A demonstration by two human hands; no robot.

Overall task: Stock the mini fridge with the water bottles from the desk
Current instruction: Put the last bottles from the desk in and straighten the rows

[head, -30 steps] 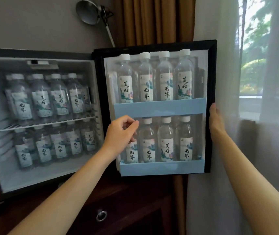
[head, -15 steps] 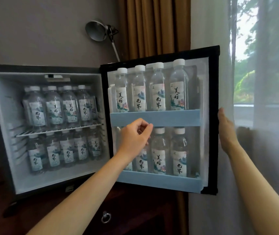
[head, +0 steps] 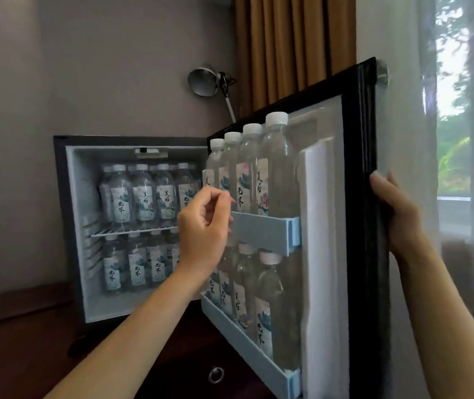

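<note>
head view: right hand (head: pixel 397 214) grips the door (head: pixel 359 254) edge; swinging it shut could pinch the curled, empty left hand (head: pixel 204 234) against bottles (head: pixel 261 174) just behind it.

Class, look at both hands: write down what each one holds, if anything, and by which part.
The right hand grips the fridge door by its outer black edge. The left hand is curled but holds nothing.

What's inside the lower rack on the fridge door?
Water bottles stand upright in the lower door rack; two white caps show. The left hand covers the tops of the leftmost ones.
</note>
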